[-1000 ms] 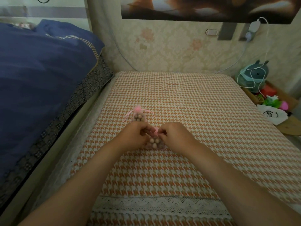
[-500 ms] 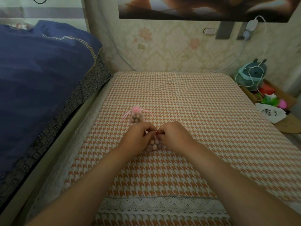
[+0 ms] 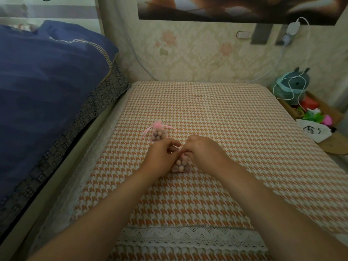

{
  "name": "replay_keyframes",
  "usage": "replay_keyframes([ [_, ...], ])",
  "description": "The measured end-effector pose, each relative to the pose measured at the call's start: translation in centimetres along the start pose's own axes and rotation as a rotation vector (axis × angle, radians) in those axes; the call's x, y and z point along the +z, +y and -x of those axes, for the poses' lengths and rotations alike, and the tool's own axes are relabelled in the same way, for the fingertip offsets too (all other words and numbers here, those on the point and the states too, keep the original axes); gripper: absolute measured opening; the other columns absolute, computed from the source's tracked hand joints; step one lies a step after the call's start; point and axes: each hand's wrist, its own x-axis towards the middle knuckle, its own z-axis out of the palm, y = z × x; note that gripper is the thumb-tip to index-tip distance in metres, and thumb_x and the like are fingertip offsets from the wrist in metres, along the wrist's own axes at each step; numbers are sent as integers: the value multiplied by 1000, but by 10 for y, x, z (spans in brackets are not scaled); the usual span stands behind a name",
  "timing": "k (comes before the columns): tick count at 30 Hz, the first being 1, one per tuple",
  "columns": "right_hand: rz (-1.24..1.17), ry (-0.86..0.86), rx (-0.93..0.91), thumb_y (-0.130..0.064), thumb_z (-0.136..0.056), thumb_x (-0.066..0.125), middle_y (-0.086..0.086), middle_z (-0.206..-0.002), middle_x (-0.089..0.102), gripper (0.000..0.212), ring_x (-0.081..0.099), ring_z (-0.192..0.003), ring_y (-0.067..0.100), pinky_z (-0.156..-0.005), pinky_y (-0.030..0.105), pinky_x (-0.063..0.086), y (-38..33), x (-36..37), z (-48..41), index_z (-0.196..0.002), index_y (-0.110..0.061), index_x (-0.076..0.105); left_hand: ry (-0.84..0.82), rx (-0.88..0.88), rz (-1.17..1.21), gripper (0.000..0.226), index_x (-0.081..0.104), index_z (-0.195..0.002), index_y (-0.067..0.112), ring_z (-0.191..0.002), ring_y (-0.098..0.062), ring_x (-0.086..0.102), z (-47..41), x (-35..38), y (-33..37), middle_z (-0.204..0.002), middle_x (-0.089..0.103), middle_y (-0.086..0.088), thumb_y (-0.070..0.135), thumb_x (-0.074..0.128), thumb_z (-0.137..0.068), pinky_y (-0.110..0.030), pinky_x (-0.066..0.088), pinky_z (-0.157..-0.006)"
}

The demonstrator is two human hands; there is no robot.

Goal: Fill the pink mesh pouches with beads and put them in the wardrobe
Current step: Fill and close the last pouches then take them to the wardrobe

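Observation:
A pink mesh pouch (image 3: 181,165) full of round beige beads stands on the orange houndstooth cloth (image 3: 235,132) between my hands. My left hand (image 3: 160,157) and my right hand (image 3: 205,153) both pinch the pouch's pink top, fingertips nearly touching; the neck and its strings are mostly hidden by my fingers. A second bead-filled pink pouch (image 3: 158,134), drawn closed with a ribbon, lies just beyond my left hand.
A bed with a blue quilt (image 3: 47,87) borders the cloth on the left. A wallpapered wall runs along the back. At the right edge sit a teal plush toy (image 3: 293,85) with a white cable, a white bag (image 3: 314,131) and colourful items.
My hands have stayed pinched at the pouch's top, with only slight finger movement. The camera has shifted a little; the second pouch has not moved.

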Motion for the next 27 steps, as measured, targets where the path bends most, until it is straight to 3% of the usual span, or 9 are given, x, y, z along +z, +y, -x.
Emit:
replay_keyframes([
  [5,-102,57,-22,-23,-94,66,-12,-113,59,12,61,-94,12,-78,32,51,1,1,-1,-101,-23,77,-30,-13,30,31,60,-112,26,-69,0,67,2,-1,6,-81,74,6,20,73,-85,-12,49,-59],
  [8,-195,50,-17,-21,-92,70,-13,-110,63,9,60,-95,7,-83,29,50,5,3,-3,-96,-23,77,-72,4,75,37,57,-116,26,-66,-3,67,2,-3,3,-81,75,4,18,74,-85,-17,50,-57],
  [11,-278,53,-9,-19,-90,74,-11,-95,68,7,62,-88,6,-83,32,53,9,6,-4,-93,-22,79,-97,33,93,38,56,-117,24,-65,-5,65,3,-6,2,-81,74,2,18,75,-85,-18,51,-61],
  [13,-345,64,34,-19,-90,74,-14,-88,67,9,61,-82,1,-78,25,51,8,6,-3,-93,-25,79,-104,38,83,37,57,-117,23,-69,-6,67,3,-7,3,-82,74,1,19,76,-85,-17,52,-65],
  [16,-486,78,190,-18,-91,72,-20,-85,70,13,62,-78,-7,-73,13,46,4,7,-3,-94,-27,81,-80,28,53,32,60,-113,22,-66,3,63,4,-6,5,-77,72,6,18,75,-84,-12,48,-63],
  [19,-677,105,415,-17,-92,72,-15,-82,70,12,63,-67,-4,-62,20,50,-1,12,-6,-99,-22,81,-47,13,28,27,61,-107,24,-71,1,64,6,-3,9,-75,71,10,15,73,-85,-15,49,-66],
  [21,-823,104,577,-17,-90,74,-7,-74,69,12,61,-49,1,-45,21,48,-6,13,-6,-101,-19,78,-44,23,8,26,60,-106,24,-71,5,61,7,-2,11,-76,69,11,13,72,-86,-9,46,-64],
  [23,-902,120,686,-17,-87,78,1,-67,69,12,60,-41,8,-40,21,46,-8,10,-5,-98,-18,73,-51,43,-13,25,60,-105,24,-67,8,59,7,-2,12,-77,68,11,11,71,-87,-4,43,-60],
  [27,-678,118,551,-20,-87,77,-5,-64,71,4,59,-42,-1,-44,20,46,-6,7,-5,-85,-19,81,-63,91,-74,25,59,-103,26,-69,2,61,9,-3,13,-82,69,10,9,70,-87,-11,49,-63],
])
